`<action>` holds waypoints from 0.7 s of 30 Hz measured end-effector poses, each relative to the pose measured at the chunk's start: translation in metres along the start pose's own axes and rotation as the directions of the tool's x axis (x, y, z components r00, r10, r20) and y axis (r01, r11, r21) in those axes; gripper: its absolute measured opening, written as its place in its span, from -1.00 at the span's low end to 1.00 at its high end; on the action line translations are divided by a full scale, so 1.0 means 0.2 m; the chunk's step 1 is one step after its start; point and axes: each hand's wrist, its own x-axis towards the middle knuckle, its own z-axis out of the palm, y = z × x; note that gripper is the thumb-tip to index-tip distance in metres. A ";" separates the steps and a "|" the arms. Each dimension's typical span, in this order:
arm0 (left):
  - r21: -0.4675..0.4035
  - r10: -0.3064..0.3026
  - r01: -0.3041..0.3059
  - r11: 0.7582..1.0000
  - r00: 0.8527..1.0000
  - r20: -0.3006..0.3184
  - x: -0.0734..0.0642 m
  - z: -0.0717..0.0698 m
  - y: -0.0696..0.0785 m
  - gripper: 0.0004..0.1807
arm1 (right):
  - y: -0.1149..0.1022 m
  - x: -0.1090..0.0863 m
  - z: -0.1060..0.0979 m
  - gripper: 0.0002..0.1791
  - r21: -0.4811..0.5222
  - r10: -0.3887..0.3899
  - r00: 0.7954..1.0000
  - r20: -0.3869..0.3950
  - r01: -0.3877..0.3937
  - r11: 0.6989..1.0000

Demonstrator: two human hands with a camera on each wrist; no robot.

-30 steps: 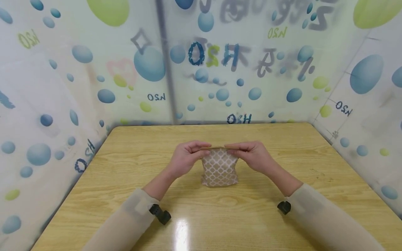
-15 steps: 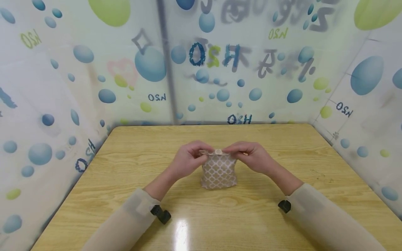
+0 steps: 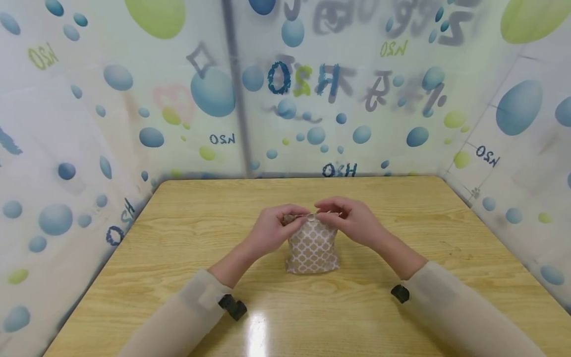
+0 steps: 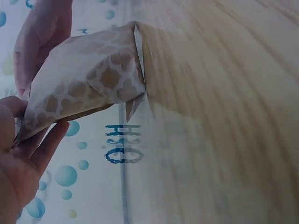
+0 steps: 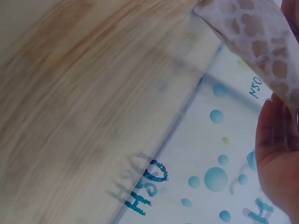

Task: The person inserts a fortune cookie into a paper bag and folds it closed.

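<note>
A small tan paper bag (image 3: 312, 250) with a white lattice print stands at the middle of the table, its top edge folded over. My left hand (image 3: 270, 231) pinches the upper left corner, thumb in front and fingers behind. My right hand (image 3: 358, 223) holds the upper right corner, its thumb lying across the front near the middle. A pale round spot (image 3: 311, 217) shows at the top edge between the thumbs. In the left wrist view the bag (image 4: 93, 77) bulges toward its base. The right wrist view catches the bag (image 5: 261, 39) with right fingers (image 5: 271, 121) behind it.
The wooden table (image 3: 178, 238) meets patterned wall sheets (image 3: 312, 124) at the back and sides. A black wrist device (image 3: 233, 307) sits at the left cuff, another device (image 3: 400, 293) at the right.
Both hands have shifted inward along the bag's top, the right thumb now reaching toward the middle. The top's tan strip gave way to a pale round spot. The bag's base sits slightly nearer me.
</note>
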 end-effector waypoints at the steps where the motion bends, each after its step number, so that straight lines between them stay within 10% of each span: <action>1: 0.007 0.007 -0.007 1.000 1.000 -0.005 0.00 0.00 0.00 -0.79 | -0.01 0.01 0.01 -0.71 -0.021 -0.001 1.000 -0.010 0.001 1.000; 12: 0.023 0.060 -0.060 0.998 0.998 -0.029 0.01 0.01 0.01 -0.82 | -0.03 0.00 0.04 -0.82 -0.091 -0.087 0.993 -0.078 0.079 0.993; 21: -0.073 -0.115 0.113 0.991 0.993 -0.031 0.01 -0.04 0.00 -0.81 | -0.02 0.01 0.02 -0.80 -0.056 -0.020 0.998 -0.060 0.017 0.998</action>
